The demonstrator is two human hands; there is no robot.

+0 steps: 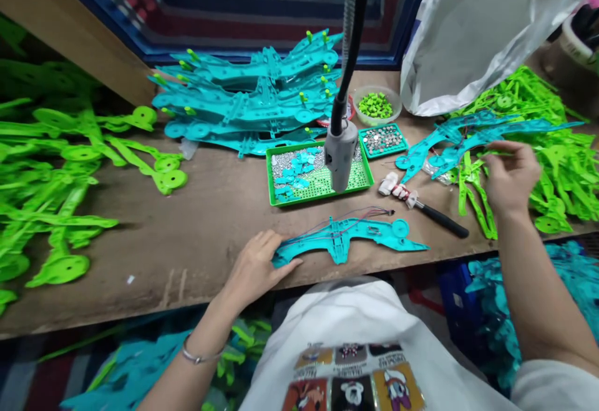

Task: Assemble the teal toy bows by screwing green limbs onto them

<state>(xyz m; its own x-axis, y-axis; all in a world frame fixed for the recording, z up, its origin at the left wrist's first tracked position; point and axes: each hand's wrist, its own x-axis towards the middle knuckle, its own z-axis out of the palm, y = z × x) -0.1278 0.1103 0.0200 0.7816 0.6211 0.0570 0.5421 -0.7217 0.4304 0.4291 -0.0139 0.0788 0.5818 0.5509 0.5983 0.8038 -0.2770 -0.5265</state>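
Observation:
A long turquoise plastic part [339,239] lies near the table's front edge, with thin red and dark wires running along it to a small black connector. My left hand [262,261] grips its left end, thumb in front and fingers behind. On the right, my right hand [512,177] is raised with curled fingers beside two more turquoise parts [461,143] and some lime-green plastic parts [470,196]. Whatever sits between those fingertips, if anything, is too small to make out. A black-handled tool [440,217] with its shaft wrapped in white and red material rests between the hands.
A grey tool head [340,155] hangs over a green tray [271,180] of screws and small turquoise pieces. Behind are stacked turquoise parts [253,108], a bowl of green bits [374,105] and a tray of metal discs [384,141]. Lime-green parts [60,211] heap up at left.

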